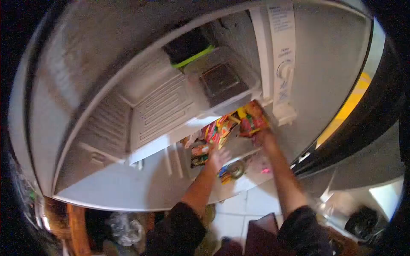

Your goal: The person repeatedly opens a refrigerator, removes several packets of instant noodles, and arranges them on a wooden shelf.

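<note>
An open fridge compartment holds several colourful packets (222, 129) beneath a shelf. My left hand (218, 158) is beside these packets, fingers spread, with nothing visibly gripped. My right hand (265, 137) is closed at the lower edge of a red and yellow packet (252, 117), below the shelf's right end. Its fingers are partly blurred. A round glass or metal item (235, 169) lies just right of and below my left hand, next to a small blue and yellow packet (225, 176).
On the upper shelf (164, 109) stand a clear plastic container (226, 81) and a dark box with a green edge (190, 47). A control dial (284, 70) is at the upper right. Pale floor tiles (230, 217) and a crumpled clear bag (126, 228) show below.
</note>
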Tool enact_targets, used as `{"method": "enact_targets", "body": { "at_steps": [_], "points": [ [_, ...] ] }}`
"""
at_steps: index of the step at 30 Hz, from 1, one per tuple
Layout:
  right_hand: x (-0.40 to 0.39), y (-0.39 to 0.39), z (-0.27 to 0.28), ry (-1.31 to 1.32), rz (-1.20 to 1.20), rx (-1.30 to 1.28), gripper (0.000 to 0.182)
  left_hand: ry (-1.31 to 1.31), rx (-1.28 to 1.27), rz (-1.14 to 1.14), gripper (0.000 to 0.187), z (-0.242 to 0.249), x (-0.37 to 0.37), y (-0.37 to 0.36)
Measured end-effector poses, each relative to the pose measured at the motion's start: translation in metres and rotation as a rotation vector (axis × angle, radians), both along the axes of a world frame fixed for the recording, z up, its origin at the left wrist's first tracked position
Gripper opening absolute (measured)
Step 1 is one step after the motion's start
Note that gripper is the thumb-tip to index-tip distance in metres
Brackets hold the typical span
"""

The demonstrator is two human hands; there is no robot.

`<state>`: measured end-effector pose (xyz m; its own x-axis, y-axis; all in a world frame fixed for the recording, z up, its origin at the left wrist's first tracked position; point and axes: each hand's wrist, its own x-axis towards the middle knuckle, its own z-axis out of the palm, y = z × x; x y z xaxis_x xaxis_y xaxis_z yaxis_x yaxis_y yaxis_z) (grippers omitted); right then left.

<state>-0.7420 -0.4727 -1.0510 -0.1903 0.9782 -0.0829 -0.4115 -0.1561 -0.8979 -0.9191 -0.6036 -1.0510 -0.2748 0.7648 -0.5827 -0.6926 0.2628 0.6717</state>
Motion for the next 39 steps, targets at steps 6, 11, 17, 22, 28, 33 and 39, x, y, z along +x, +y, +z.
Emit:
{"method": "enact_targets", "body": {
  "at_steps": [6, 11, 17, 22, 28, 33, 39],
  "points": [
    [0.005, -0.058, 0.038, 0.027, 0.039, -0.306, 0.028, 0.207, -0.216, 0.078, 0.042, 0.044, 0.017, 0.027],
    [-0.002, -0.037, 0.074, 0.099, 0.088, -0.360, 0.024, 0.035, 0.081, 0.250, 0.030, 0.041, 0.020, 0.025],
    [0.005, -0.084, 0.090, 0.126, -0.012, -0.217, 0.024, -0.028, 0.300, 0.270, 0.025, 0.092, 0.052, -0.032],
    [0.037, -0.137, 0.098, -0.388, -0.150, 0.170, 0.019, 0.022, 0.335, 0.178, 0.035, 0.107, 0.063, -0.095],
    [0.110, -0.258, 0.190, -0.534, -0.394, 0.331, 0.023, 0.092, 0.275, -0.012, 0.037, 0.188, 0.103, -0.206],
    [0.214, -0.334, 0.345, -0.217, -0.567, 0.385, 0.024, -0.279, 0.229, -0.063, 0.042, 0.278, 0.124, -0.292],
    [0.399, -0.281, 0.532, -1.017, -0.920, 0.637, 0.021, -0.806, 0.475, -0.105, 0.031, 0.389, 0.123, -0.347]
  ]
}}
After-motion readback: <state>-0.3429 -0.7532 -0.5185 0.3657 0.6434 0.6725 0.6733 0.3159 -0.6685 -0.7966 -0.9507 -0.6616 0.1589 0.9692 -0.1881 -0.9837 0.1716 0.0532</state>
